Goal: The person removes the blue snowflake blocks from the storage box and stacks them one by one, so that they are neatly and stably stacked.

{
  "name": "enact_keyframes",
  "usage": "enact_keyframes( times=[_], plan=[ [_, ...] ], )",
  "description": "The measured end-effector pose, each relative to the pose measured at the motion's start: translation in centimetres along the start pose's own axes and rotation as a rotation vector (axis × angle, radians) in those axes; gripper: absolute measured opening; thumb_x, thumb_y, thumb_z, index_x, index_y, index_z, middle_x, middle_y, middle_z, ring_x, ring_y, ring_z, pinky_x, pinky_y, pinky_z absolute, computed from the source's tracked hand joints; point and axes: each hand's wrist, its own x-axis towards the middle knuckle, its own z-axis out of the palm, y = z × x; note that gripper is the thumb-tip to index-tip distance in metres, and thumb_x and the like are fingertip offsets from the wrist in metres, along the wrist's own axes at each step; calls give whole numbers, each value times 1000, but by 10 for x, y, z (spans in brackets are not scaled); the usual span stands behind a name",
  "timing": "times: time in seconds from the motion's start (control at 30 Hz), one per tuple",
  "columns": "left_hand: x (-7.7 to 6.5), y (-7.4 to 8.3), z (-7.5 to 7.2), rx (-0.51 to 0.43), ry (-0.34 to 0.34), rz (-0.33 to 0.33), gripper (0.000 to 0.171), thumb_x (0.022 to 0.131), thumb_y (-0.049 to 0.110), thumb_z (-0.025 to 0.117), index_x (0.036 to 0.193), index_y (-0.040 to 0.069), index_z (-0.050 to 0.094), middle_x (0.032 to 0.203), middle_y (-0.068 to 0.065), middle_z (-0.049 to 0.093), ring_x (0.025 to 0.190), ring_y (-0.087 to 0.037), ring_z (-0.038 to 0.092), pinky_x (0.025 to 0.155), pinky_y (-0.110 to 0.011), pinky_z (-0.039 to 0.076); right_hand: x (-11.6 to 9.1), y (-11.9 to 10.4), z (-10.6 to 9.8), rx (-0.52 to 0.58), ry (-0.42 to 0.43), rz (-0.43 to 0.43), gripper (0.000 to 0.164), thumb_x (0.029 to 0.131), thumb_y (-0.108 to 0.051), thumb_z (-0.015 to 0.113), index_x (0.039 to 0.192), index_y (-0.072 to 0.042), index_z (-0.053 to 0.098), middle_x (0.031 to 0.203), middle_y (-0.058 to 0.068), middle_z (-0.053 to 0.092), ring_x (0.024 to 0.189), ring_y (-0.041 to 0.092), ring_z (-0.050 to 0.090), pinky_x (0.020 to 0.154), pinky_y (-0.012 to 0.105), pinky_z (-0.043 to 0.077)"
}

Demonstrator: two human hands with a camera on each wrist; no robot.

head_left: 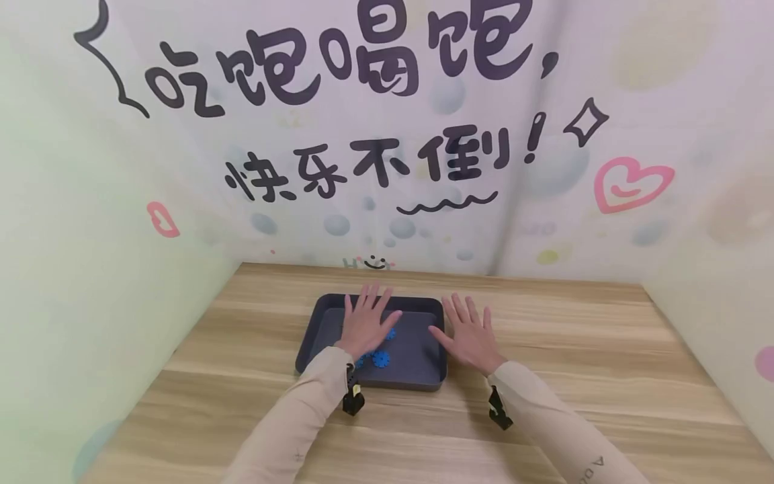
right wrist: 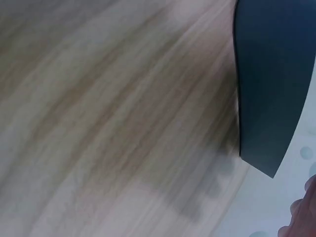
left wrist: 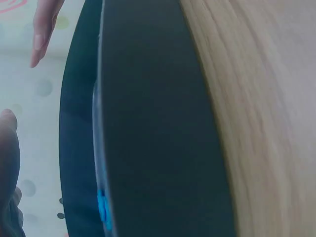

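My left hand (head_left: 365, 328) is spread palm down over a dark grey rectangular tray (head_left: 417, 363), holding nothing. Several small blue toothed discs, like snowflake-shaped pieces (head_left: 381, 359), lie in the tray, partly hidden beneath that hand and wrist. Just beyond the tray's right side, my right hand (head_left: 470, 338) hovers with fingers spread and nothing in it. From the left wrist, the tray's near outer wall (left wrist: 158, 118) fills the middle, with a bit of a blue piece (left wrist: 103, 210) behind its rim. The right wrist view catches the tray's side wall (right wrist: 271, 84) and some fingertips (right wrist: 299, 217).
The tray stands on a wood-grain table (head_left: 580, 349). A white printed backdrop (head_left: 387, 235) with dark lettering rises behind the table's back edge, and pale side panels (head_left: 121, 269) flank it. Black wrist cameras (head_left: 353, 402) hang under both sleeves.
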Motion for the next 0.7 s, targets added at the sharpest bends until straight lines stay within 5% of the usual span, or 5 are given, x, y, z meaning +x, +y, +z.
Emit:
enact_keyframes(
  times=[0.3, 0.7],
  plan=[
    [-11, -17, -16, -45, 51, 36, 59, 90, 51, 34, 141, 24, 22, 146, -6, 14, 134, -22, 3, 101, -54, -1, -3, -3, -7, 77, 28, -93, 71, 86, -50, 46, 141, -13, 22, 146, 9, 16, 133, 29, 6, 98, 58, -4],
    [-31, -64, -34, -222, 280, 49, 51, 86, 32, 55, 131, 11, 43, 135, -14, 37, 124, -31, 31, 99, -51, 20, -5, -26, -13, 178, -49, -202, 75, 82, -38, 60, 141, -11, 22, 144, 9, 22, 131, 30, 15, 99, 58, 4]
  ],
)
